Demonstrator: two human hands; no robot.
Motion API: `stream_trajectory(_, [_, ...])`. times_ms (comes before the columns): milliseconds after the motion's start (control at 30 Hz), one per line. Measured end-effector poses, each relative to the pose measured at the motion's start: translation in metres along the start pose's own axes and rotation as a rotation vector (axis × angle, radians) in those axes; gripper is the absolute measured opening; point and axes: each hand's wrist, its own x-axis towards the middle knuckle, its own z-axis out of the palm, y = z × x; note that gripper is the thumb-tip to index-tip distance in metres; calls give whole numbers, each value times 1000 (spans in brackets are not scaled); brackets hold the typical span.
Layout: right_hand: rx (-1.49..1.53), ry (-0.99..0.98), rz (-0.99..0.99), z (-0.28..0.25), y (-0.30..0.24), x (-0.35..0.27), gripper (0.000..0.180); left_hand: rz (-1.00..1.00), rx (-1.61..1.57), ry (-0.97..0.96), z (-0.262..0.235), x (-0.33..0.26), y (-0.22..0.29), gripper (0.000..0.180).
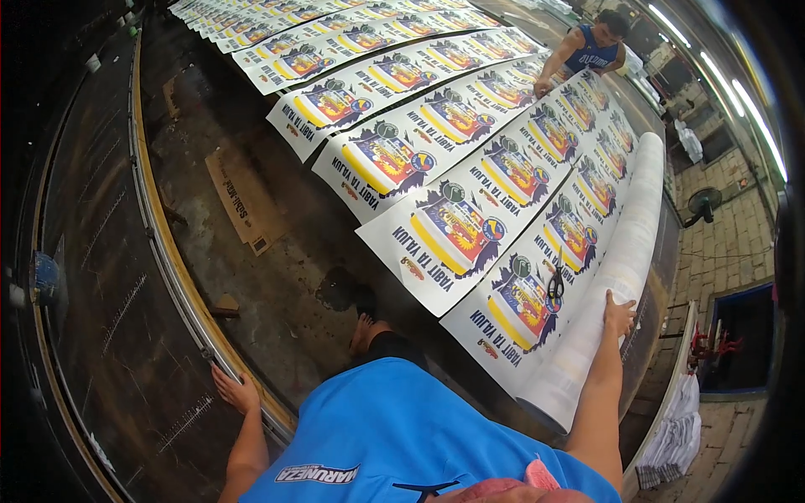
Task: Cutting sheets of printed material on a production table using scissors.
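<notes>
My right hand (pixel 619 314) lies with its fingers spread on a long white roll (pixel 616 277), which runs along the right side of the printed sheets. The roll looks like wound-up sheet material. A pair of black-handled scissors (pixel 555 283) lies on the nearest printed sheet (pixel 503 314), left of the roll. These white sheets carry repeated colourful designs in yellow, red and blue. Over on the left, my left hand (pixel 235 390) rests open against the metal-railed edge of a dark table (pixel 109 335), fingers stretched out and holding nothing.
Across the sheets, a person in a blue top (pixel 597 46) leans in with a hand (pixel 543 86) on them. Flattened cardboard (pixel 243 201) lies on the floor between the tables. Several more printed sheets overlap toward the back. A fan (pixel 704 203) stands by the right wall.
</notes>
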Motion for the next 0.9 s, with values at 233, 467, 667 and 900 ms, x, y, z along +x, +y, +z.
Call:
stream_trajectory(233, [-12, 2, 10, -4, -4, -5, 108, -12, -5, 2, 8, -5, 0, 81])
stream_trajectory(467, [-4, 8, 8, 1, -2, -2, 108, -5, -20, -2, 7, -4, -1, 81])
stream_trajectory(667, [-9, 12, 13, 1, -4, -1, 108, -36, -10, -45, 1, -4, 6, 82])
stream_trajectory(900, [-9, -12, 8, -4, -2, -4, 108, -46, -10, -46, -1, -4, 11, 82])
